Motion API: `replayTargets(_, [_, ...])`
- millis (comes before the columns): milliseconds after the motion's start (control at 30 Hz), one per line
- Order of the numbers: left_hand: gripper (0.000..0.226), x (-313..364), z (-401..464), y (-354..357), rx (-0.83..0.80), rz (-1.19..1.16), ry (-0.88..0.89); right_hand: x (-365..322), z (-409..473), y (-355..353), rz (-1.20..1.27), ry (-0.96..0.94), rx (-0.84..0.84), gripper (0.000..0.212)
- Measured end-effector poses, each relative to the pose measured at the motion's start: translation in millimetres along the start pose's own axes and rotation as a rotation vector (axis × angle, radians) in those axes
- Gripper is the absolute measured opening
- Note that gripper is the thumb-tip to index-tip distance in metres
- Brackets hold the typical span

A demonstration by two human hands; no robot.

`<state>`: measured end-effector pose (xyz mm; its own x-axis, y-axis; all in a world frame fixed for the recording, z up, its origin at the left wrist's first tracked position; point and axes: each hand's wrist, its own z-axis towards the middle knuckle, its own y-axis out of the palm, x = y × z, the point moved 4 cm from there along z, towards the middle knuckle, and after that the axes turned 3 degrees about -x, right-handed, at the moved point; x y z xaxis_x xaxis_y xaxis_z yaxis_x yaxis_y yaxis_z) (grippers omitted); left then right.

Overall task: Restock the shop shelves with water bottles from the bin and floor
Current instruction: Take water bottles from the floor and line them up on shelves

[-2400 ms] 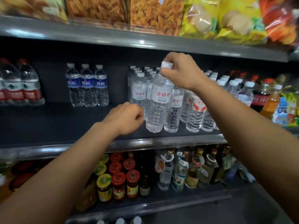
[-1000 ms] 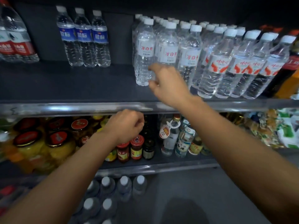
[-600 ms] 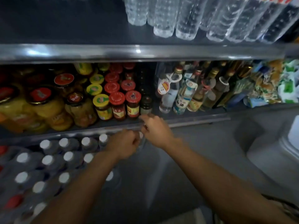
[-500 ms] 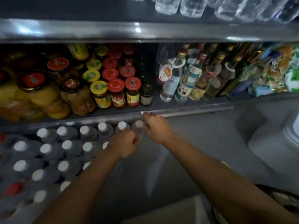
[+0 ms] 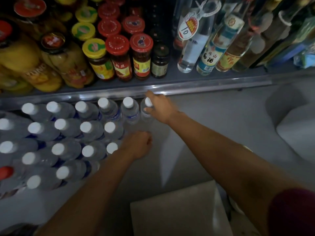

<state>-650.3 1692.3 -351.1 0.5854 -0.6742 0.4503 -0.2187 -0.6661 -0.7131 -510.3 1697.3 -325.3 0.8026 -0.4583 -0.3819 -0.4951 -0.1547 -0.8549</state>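
Note:
Several clear water bottles with white caps (image 5: 86, 127) stand packed together on the floor under the bottom shelf. My right hand (image 5: 162, 108) reaches to the rightmost bottle (image 5: 147, 106) in the back row, with forefinger and thumb curled round its neck on either side of the cap. My left hand (image 5: 139, 144) hovers a little nearer to me, just right of the pack, curled into a fist and holding nothing.
The bottom shelf edge (image 5: 196, 86) runs just above the bottles. On it stand red- and yellow-lidded jars (image 5: 117, 57), fruit jars (image 5: 64, 65) and glass liquor bottles (image 5: 192, 46). Grey floor lies to the right, and a pale box (image 5: 179, 210) sits near me.
My right hand left the bottle it set on the upper shelf and dropped to the floor bottles, as did my view. It has closed round the rightmost bottle's neck. My left hand followed down, still fisted.

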Motion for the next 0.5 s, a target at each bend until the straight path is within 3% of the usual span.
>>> replayTargets(333, [0.015,12,-16,-44,0.097,-0.06,0.04,9,-26,-54,0.094,0.038,0.126,0.035])
replayTargets(500, [0.014,26,-37,-95,0.185,-0.038,0.088,-9,-52,-108,0.044,0.036,0.214,0.042])
